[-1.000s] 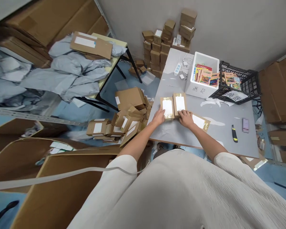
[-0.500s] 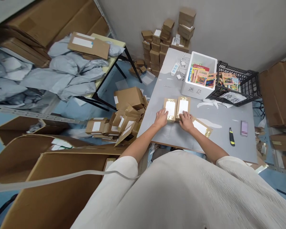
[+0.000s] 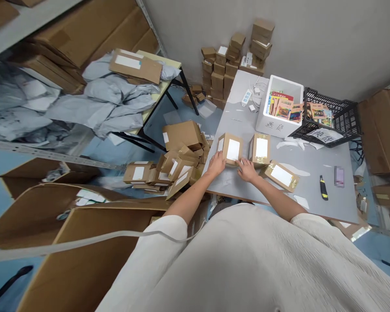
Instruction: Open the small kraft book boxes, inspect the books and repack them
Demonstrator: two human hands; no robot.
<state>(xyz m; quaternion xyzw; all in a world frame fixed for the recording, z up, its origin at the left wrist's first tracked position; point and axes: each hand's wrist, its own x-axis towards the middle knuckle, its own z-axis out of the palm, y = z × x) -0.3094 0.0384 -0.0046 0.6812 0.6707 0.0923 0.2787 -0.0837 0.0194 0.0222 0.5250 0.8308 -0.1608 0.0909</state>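
A small cardboard box (image 3: 229, 141) with white labels on two of its faces stands at the left side of the grey table. My left hand (image 3: 217, 164) grips its near left edge. At the near right corner, the fingers of my right hand (image 3: 246, 169) press against the same box. Just to the right, apart from it, stands a second taped cardboard box (image 3: 260, 150) with a white label. A third taped box (image 3: 281, 175) lies at an angle beyond my right wrist.
A white foam box (image 3: 277, 125) with booklets and a black crate (image 3: 331, 136) stand at the back of the grey table (image 3: 234, 190). A box cutter (image 3: 323, 188) lies on the right. Cardboard boxes (image 3: 182, 134) are heaped on the floor to the left.
The two boxes stood side by side; a gap separates them now. The left box has been turned, showing another labelled face. My right hand has moved from the right box to the left one.
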